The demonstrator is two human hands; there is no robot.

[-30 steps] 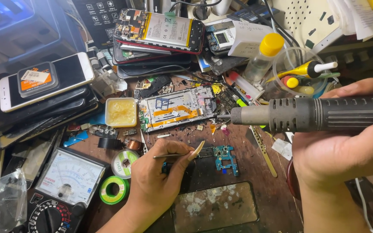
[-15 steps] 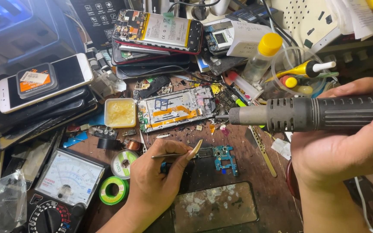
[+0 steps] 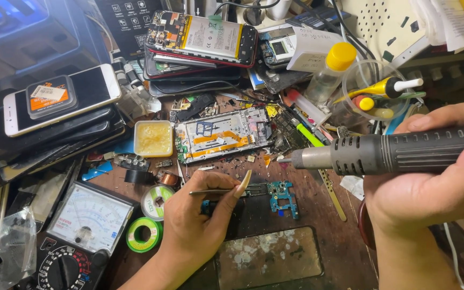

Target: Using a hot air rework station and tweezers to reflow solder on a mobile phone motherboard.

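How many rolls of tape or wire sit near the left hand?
3: a green roll beside the meter, a white-and-green roll just above it, and a small black roll further up. The clutter may hide others.

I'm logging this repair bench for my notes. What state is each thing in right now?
Left hand: pinching thin metal tweezers.
Right hand: gripping the black hot-air tool, nozzle aimed left.
Small blue circuit board: flat on the bench, loose.
Silver opened phone frame: back off, insides exposed.
Top phone with battery: opened, lying on a stack.
Square flux tin: lidless.
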